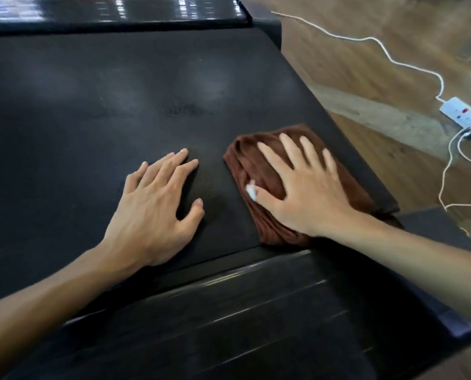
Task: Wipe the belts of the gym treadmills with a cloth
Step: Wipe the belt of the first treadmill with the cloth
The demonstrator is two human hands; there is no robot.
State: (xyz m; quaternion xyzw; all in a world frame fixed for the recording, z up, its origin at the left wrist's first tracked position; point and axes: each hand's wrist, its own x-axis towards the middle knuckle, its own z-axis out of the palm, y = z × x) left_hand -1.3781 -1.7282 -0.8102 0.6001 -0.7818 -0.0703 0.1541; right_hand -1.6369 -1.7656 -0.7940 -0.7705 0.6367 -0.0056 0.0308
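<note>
The black treadmill belt fills most of the view, with pale dusty patches and a dark smudge near its middle. A folded brown cloth lies on the belt's near right part, close to its right edge. My right hand presses flat on the cloth with fingers spread; a small white tag shows beside the thumb. My left hand rests flat on the bare belt just left of the cloth, fingers straight, holding nothing.
A glossy black side rail of the treadmill runs along the near edge under my forearms. To the right lies a wooden floor with a white power strip and white cables trailing across it.
</note>
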